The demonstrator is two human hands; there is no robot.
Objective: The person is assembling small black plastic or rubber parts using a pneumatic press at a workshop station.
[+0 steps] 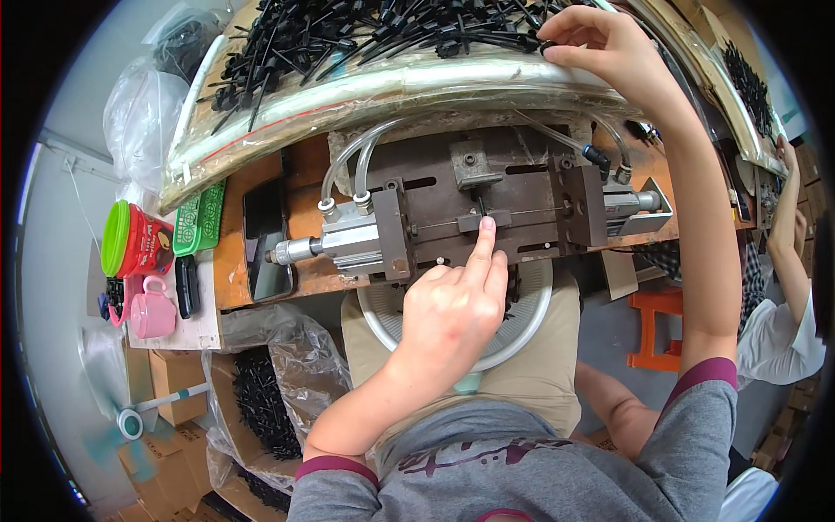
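Observation:
My left hand (454, 311) reaches over the middle of a dark metal fixture (435, 209), its index finger stretched out. That fingertip presses on a small block (468, 223) where a thin black plastic part (481, 205) sits under a metal stop (471, 165). The other fingers are partly bent, and the thumb is hidden. Up at the far right, my right hand (604, 48) pinches a small black plastic piece (545, 47) between thumb and fingertips, at the edge of a heap of long black plastic parts (374, 30).
Air cylinders (352, 242) with clear hoses flank the fixture. Below it, a white basket (522, 335) rests on my lap. A phone (265, 235), green basket (200, 217) and pink cup (153, 313) are at left. An orange stool (654, 326) and another person's arm (787, 235) are at right.

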